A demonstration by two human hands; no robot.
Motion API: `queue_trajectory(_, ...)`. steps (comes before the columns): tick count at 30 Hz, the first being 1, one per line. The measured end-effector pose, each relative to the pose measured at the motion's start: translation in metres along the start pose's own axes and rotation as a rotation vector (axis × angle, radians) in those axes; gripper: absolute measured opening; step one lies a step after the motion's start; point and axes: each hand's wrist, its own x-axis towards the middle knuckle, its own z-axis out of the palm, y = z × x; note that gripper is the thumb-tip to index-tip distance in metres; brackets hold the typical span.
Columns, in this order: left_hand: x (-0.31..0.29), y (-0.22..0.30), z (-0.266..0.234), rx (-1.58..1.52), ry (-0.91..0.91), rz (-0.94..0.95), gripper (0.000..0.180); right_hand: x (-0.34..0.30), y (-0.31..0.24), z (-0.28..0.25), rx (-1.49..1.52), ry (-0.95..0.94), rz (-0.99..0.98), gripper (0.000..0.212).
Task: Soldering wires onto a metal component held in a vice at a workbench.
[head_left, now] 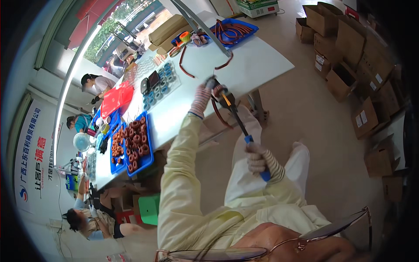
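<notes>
My left hand (202,97), in a striped glove with dark fingertips, is closed round a small ring coil (217,89) at the near edge of the table. A reddish-brown wire (220,114) hangs down from that coil. My right hand (257,160), also in a striped glove, grips the blue handle of a long dark-shafted hand tool (238,118). Its yellow-marked head meets the coil beside my left fingers; the exact tip is hard to make out. Two bent pieces of brown wire (183,65) lie on the table beyond my left hand.
Blue trays of brown ring coils (148,150) stand on the white table (257,59) at left. Another blue tray (248,27) of brown wires is at the far end. Cardboard boxes (345,78) line the right. Other people (102,83) work at left. A green stool (149,209) stands below.
</notes>
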Motion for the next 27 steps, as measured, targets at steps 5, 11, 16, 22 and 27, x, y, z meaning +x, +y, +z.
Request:
queue_trajectory(5, -0.043, 0.064, -0.006, 1.024, 0.277, 0.897, 0.046, -0.112, 0.051, 0.052, -0.212, 0.366, -0.091, 0.016)
queue_trajectory(11, -0.041, 0.132, 0.048, 1.718, -0.760, 0.929, 0.042, -0.152, 0.043, 0.069, -1.010, 0.885, -0.063, 0.017)
queue_trajectory(16, 0.018, 0.143, 0.038, 1.187, -0.457, 0.888, 0.031, -0.079, 0.005, 0.044, -1.127, 0.774, -0.284, 0.021)
queue_trajectory(22, 0.057, 0.072, 0.007, 0.578, -0.273, 0.643, 0.025, -0.006, -0.074, 0.093, -1.115, 0.696, -0.057, 0.024)
queue_trajectory(27, 0.058, 0.060, 0.000, 0.639, -0.231, 0.592, 0.027, -0.026, -0.108, 0.072, -1.737, 0.668, -0.016, 0.023)
